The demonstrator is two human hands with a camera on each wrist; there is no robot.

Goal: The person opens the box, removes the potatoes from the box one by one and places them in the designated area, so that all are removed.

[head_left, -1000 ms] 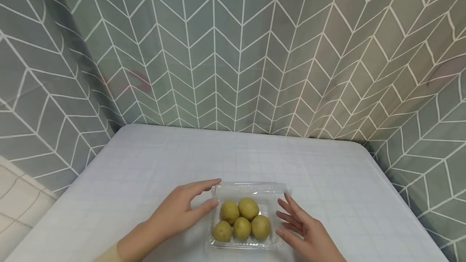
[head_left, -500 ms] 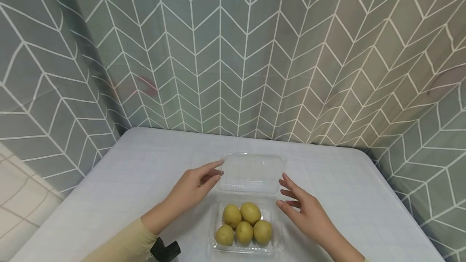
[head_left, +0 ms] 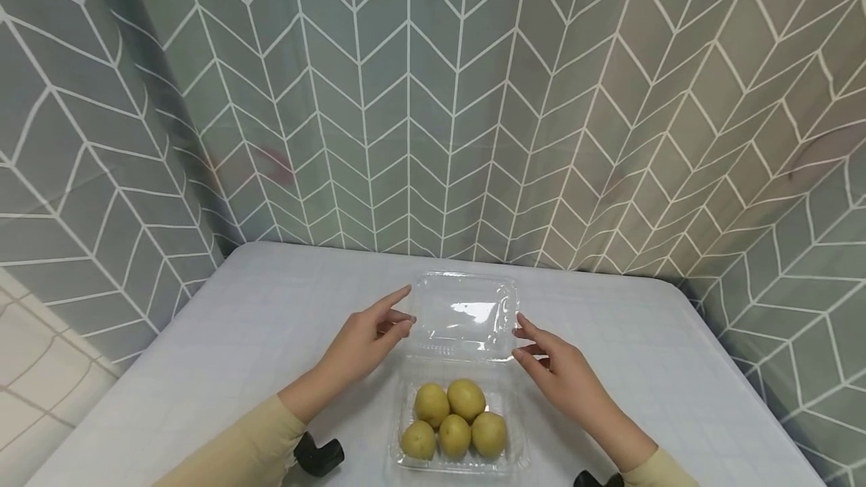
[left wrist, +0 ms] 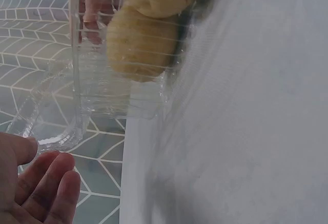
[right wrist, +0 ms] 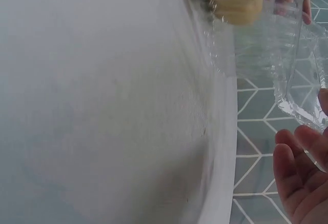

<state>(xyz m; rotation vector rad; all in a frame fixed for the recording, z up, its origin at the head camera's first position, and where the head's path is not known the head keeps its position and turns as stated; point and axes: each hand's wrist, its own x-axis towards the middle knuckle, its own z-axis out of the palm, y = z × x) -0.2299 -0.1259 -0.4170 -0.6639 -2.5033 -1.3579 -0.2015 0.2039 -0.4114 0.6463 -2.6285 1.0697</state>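
A clear plastic clamshell box sits on the table with several round, yellow-brown, potato-like pieces of produce inside. Its clear lid is swung back beyond the base. At the lid's left edge is my left hand, index finger stretched forward, fingertips right at the plastic. My right hand is at the opposite edge, thumb and fingers apart. In the left wrist view the left thumb overlaps a lid corner, with relaxed fingers below. In the right wrist view the right fingers lie close to the lid, loosely bent.
A white cloth covers the table. Behind and beside it hang grey curtains with a white chevron pattern. A black wrist-worn device shows at the left sleeve. White tiles appear at far left.
The lid has swung from raised over the box's back edge to lying back behind it. Both hands have moved forward along with its sides. The produce stays in the base.
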